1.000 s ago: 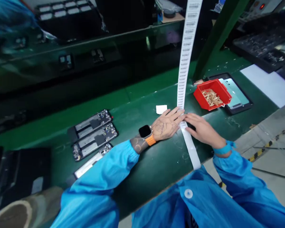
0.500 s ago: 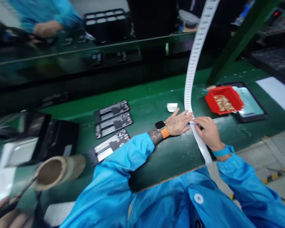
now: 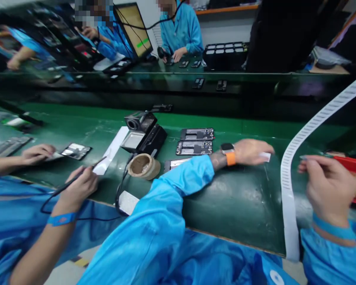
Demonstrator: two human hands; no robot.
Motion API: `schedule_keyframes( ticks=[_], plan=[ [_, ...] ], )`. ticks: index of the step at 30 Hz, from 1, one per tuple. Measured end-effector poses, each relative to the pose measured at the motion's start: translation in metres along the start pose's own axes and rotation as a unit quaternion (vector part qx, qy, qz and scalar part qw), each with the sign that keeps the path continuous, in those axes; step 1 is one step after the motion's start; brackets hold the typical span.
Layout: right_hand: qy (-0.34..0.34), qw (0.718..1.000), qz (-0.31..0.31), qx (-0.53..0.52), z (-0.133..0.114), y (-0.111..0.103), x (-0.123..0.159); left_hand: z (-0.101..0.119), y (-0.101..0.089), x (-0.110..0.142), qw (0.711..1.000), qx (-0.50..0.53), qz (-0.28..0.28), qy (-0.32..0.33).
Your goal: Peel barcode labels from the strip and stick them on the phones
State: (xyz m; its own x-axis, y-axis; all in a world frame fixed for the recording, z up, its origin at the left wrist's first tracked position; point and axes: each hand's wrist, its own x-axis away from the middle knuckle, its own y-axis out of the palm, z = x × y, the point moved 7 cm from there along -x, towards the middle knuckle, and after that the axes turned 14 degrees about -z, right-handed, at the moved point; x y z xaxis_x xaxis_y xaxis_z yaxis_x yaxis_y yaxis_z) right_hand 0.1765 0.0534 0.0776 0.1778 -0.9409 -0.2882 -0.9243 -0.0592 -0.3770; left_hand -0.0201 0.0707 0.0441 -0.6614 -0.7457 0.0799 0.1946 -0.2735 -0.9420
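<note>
My left hand (image 3: 252, 151), with a watch on an orange band (image 3: 229, 153), rests on the green bench with its fingers curled over a small white piece (image 3: 266, 156). A long white label strip (image 3: 287, 174) comes down from the upper right and runs over the bench edge, between my two hands. Just right of the strip, my right hand (image 3: 329, 184) is raised with its fingertips pinched together; what they hold is too small to make out. Three open phone frames (image 3: 195, 147) lie left of my left wrist.
A red bin (image 3: 354, 166) shows at the right edge. A brown tape roll (image 3: 144, 166), a black camera (image 3: 141, 120) and a black fixture (image 3: 150, 140) stand mid-bench. A co-worker's hands (image 3: 80, 186) at left hold a thin cabled tool. More people work across the line.
The view swung left and up. My left hand left the strip and closed over the small white piece. My right hand lifted off the strip to its right side.
</note>
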Motion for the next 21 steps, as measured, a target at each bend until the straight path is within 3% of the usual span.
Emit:
schedule_keyframes(
  ticks=[3, 5, 7, 12, 21],
  plan=[
    [0.026, 0.997, -0.078, -0.005, 0.009, 0.034, -0.021, -0.09, -0.026, 0.058, 0.973, -0.018, -0.058, -0.224],
    [0.03, 0.992, -0.119, 0.003, 0.021, 0.049, -0.021, -0.14, -0.029, 0.101, 0.924, -0.038, -0.126, -0.36],
    [0.022, 0.989, -0.145, 0.015, 0.031, 0.057, -0.017, -0.164, -0.023, 0.125, 0.914, -0.03, -0.168, -0.368],
    [0.003, 0.988, -0.153, 0.024, 0.037, 0.051, -0.014, -0.177, -0.014, 0.125, 0.922, -0.021, -0.186, -0.34],
    [0.015, 0.99, -0.142, -0.001, 0.031, 0.048, -0.013, -0.188, -0.021, 0.115, 0.918, -0.018, -0.166, -0.361]
  ],
)
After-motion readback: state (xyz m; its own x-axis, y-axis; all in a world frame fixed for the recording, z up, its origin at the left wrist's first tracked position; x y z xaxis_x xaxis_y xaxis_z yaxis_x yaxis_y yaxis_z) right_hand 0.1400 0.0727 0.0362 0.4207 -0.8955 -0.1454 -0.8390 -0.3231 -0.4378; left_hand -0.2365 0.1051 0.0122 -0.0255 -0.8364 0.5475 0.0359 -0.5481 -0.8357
